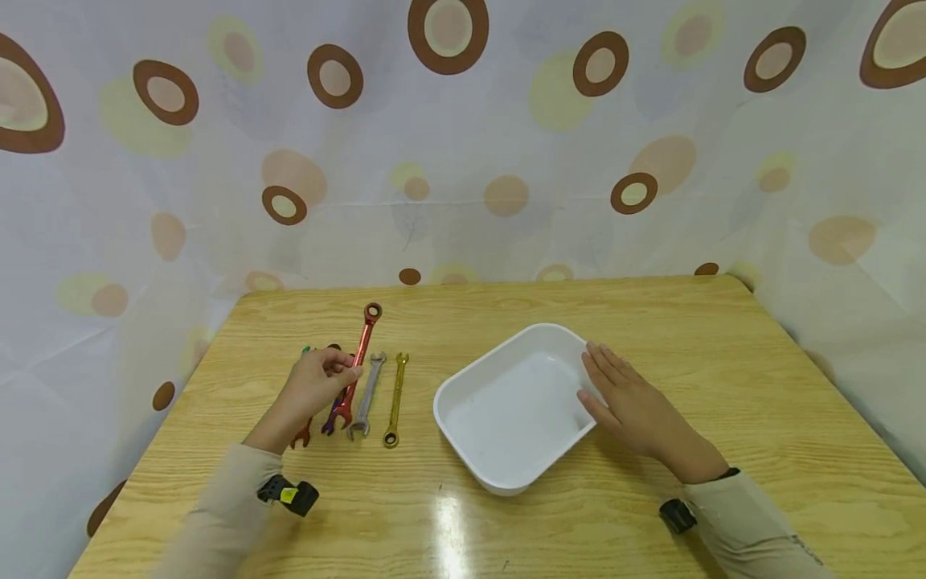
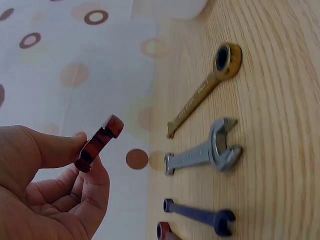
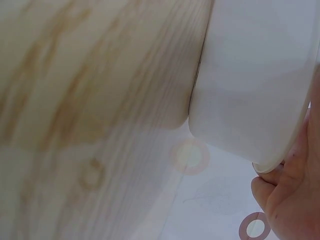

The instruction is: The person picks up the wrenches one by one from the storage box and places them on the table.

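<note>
My left hand pinches a red combination wrench between thumb and fingers, its ring end pointing up and away. In the left wrist view the red wrench shows end-on, raised off the table. Beside and partly under that hand lie a silver wrench, a gold wrench, a purple-blue wrench and an orange-red wrench end. Across the right rim of a white plastic basin rests my right hand, fingers extended, thumb over the inside.
The basin stands at an angle on the wood-grain table, right of the wrenches. A patterned cloth hangs behind the table and along its sides. A green end shows beyond the left hand.
</note>
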The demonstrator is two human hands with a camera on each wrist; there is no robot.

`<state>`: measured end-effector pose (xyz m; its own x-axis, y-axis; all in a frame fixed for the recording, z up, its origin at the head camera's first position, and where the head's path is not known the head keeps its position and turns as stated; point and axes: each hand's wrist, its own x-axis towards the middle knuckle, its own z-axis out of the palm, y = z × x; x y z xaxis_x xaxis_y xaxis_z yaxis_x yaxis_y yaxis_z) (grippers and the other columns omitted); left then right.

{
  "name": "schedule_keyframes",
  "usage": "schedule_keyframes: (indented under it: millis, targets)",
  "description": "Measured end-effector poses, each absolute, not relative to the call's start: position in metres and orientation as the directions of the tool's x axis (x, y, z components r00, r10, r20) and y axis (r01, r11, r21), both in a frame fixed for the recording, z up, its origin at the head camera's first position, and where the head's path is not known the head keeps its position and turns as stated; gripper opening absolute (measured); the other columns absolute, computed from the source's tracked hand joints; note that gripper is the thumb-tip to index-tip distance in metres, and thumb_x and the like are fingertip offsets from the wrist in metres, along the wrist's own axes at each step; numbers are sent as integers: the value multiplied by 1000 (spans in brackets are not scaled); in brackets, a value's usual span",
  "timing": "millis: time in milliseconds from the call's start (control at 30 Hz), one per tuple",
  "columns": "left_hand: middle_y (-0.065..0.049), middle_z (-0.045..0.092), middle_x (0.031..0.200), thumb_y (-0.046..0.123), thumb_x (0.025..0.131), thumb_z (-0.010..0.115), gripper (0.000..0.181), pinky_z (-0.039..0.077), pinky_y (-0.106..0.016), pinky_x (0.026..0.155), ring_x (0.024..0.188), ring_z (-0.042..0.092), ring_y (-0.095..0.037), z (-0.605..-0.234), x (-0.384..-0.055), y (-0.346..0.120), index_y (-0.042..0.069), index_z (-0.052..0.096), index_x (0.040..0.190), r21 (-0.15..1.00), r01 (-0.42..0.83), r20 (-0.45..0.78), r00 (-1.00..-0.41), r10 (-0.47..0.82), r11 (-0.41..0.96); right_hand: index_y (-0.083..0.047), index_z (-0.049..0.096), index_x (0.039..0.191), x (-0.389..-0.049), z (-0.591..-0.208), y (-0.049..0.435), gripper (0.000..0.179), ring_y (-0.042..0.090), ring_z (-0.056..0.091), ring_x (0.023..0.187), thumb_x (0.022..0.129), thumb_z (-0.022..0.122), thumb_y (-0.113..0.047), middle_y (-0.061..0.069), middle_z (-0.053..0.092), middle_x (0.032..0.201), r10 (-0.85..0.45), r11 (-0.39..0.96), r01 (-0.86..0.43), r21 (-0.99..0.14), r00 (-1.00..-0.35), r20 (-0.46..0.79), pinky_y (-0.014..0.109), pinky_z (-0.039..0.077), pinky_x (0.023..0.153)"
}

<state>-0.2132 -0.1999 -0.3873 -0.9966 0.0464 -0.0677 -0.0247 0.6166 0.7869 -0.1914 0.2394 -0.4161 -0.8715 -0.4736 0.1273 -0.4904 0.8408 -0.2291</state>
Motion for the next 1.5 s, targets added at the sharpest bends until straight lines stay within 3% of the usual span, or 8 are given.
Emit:
schedule_keyframes:
  millis: [133,600,833,1167,1500]
  targets:
    - [-14,60,95,18,95,60,28,47,-30,65,82,55,-22,-391,-212,-224,-6,59,108,759,-52,-75,-997,7,650,9,27,146,-193,-418,240,63,39,16,143,103,38,-36,24,20,155,-474,840,-492,-231,-871,129,48,16,115]
    - [-19,60,96,21,96,58,33,46,-34,65,87,56,-29,-405,-198,-289,-10,58,109,654,-154,-110,-988,-108,741,9,26,146,-193,-418,242,63,39,15,143,104,37,-37,24,18,155,-476,840,-491,-231,-871,124,48,15,115]
    - [-16,61,89,18,95,58,32,44,-30,60,79,53,-25,-411,-202,-313,-12,59,105,628,-183,-144,-983,-118,757,9,26,146,-193,-419,241,63,39,15,143,104,37,-36,24,19,155,-473,841,-490,-228,-871,130,48,16,115]
    - [-11,57,85,17,95,58,32,44,-27,59,74,50,-18,-417,-208,-328,-14,58,102,658,-236,-227,-968,-111,715,9,26,146,-192,-419,241,63,39,15,143,104,37,-36,24,19,155,-472,842,-489,-227,-872,126,47,16,115]
    - [-15,57,89,16,94,59,30,43,-28,62,76,51,-22,-413,-211,-325,-13,58,103,637,-267,-268,-956,-117,723,9,26,146,-193,-420,243,63,39,15,144,104,37,-37,24,18,155,-467,846,-482,-227,-876,120,46,15,116]
